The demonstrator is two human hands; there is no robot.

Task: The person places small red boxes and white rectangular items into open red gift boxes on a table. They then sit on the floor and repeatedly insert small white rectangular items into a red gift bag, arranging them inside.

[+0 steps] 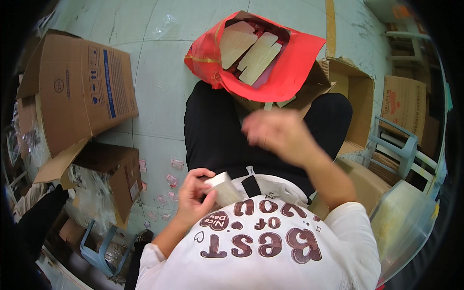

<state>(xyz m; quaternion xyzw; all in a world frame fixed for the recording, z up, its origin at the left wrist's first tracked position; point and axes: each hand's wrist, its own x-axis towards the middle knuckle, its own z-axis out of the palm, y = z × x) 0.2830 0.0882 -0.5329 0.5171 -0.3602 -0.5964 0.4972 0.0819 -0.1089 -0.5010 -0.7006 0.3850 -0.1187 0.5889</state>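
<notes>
My left hand [198, 192] grips a small pale box [224, 190] by its side, close to my waist. Blurred by motion, my right hand [277, 127] is raised over my lap; whether it holds anything is hidden. Beyond it, a red bag [304, 54] lies with its mouth towards me, on or against an open cardboard carton [310, 90] between my knees. Inside the bag are several flat, pale carton blanks [259, 58] with tabbed edges.
Large printed cardboard boxes [87, 87] stand at the left, with clear plastic film [94, 192] spilling from one. Small pink-printed packets [172, 179] litter the floor. At the right are an open carton [359, 105], a blue-grey plastic stool [398, 143] and a translucent bin [406, 221].
</notes>
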